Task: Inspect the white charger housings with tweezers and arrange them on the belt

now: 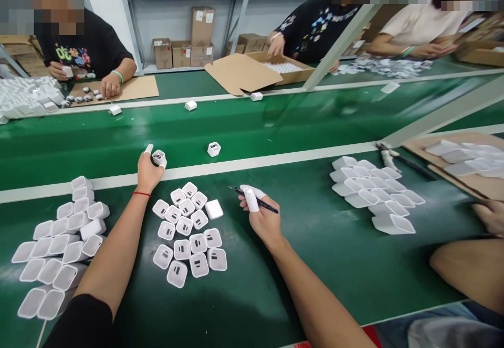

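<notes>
holding a charger shell over the belt line

left hand [149, 172] reaches forward, arm stretched, pinching a small white charger shell [159, 157] at the white stripe [275, 160]. right hand [262, 217] rests curled, gripping a thin black pen [254, 201]. fingertip covers hide the nails. a cluster of shells [189, 232] sits between both arms; another lone shell [213, 149] lies just beyond.

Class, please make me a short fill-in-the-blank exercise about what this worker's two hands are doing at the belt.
1. The left hand holds a small white ____.
2. The right hand holds a thin black ____.
3. The belt is ____ in colour.

Missing words: charger shell; pen; green
</notes>
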The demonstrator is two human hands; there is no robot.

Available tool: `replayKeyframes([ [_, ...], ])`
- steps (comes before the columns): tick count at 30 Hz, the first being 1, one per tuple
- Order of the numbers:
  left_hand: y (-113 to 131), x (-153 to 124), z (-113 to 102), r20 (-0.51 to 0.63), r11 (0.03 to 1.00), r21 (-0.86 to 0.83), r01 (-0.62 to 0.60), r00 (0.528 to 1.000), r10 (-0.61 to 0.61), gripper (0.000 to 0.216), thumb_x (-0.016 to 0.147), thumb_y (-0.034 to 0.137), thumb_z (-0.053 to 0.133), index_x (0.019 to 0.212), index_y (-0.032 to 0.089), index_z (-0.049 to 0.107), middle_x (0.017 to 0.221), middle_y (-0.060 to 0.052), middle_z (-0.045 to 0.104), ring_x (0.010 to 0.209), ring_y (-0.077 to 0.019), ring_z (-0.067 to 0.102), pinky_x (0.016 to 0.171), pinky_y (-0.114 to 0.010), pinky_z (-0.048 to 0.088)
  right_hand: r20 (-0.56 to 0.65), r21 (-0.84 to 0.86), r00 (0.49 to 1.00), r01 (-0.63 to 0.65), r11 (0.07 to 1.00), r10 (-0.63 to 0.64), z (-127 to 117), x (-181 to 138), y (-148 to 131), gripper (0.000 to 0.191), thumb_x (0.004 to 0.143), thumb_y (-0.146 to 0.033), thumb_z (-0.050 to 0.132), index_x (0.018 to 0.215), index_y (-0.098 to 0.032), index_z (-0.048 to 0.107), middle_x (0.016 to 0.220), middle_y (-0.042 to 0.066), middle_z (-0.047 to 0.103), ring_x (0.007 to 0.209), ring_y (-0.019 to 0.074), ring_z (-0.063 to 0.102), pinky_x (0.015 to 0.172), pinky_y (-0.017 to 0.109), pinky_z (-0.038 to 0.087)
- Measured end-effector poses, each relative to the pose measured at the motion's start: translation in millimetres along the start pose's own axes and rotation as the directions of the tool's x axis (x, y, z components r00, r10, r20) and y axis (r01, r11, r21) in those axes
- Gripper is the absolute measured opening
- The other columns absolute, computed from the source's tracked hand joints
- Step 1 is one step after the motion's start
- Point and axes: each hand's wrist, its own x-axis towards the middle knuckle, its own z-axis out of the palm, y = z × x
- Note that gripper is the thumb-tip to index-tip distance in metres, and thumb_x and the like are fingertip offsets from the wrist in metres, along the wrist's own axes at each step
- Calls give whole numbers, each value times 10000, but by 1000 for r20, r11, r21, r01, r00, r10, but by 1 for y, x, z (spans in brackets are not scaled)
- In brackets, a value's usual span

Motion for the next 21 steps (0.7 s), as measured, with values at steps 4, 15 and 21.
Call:
replayKeyframes([
  [4, 19, -7, 6, 162, 966, -257, -21, 985, 64, 530, 782, 265, 644, 1285, 135, 542, 1103, -105, 661, 1023, -215, 624, 947, -359, 487, 10, 24, 999, -34, 999, 34, 4, 7, 3, 452, 865, -524, 589, 1124, -164, 679, 955, 91, 689, 706, 159, 640, 634, 314, 556],
  [15, 10, -18, 29, 550, 900, -383, 209, 834, 40, 482, 579, 439, 783, 935, 129, 688, 834, -86, 707, 771, -213, 654, 806, -386, 525, 10, 96, 986, -165, 982, 165, 1, 12, 5, 523, 831, -584, 590, 1090, -140, 684, 821, 85, 688, 643, 167, 620, 630, 322, 546],
  [21, 8, -19, 34, 513, 895, -399, 202, 858, 35, 478, 590, 480, 776, 910, 135, 687, 853, -93, 708, 792, -219, 656, 832, -401, 522, 22, 173, 981, -194, 966, 193, 0, 15, 7, 547, 817, -575, 605, 1139, -138, 674, 888, 95, 705, 639, 156, 621, 640, 315, 548],
])
